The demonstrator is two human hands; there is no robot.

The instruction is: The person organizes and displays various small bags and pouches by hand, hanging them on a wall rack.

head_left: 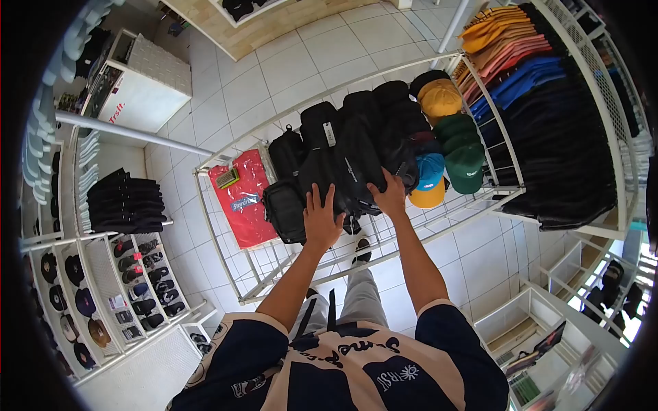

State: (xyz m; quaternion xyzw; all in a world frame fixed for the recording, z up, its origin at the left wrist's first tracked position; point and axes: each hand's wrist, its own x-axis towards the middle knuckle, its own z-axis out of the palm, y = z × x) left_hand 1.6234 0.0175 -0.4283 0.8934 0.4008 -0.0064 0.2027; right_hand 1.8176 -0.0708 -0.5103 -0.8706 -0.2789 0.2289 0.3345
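Black bags [343, 161] stand packed side by side in a white wire rack [240, 291]. My left hand [322, 218] lies with its fingers spread against the near side of the bags. Farther right, my right hand [389, 194] rests on the side of another black bag, fingers apart and thumb near the bag's edge. Left of the bags lies a red packaged garment [245, 205] with a small yellow-green item [227, 178] on it. Caps are stacked on the right: yellow [440, 98], blue [430, 171] and green [465, 168].
Hanging clothes [555, 137] fill a rail at the right. Shelves of caps and sandals [116, 294] stand at the left, below dark folded or hung clothes [127, 202]. A white counter [147, 92] is at the back left. Tiled floor [308, 55] shows beyond the rack.
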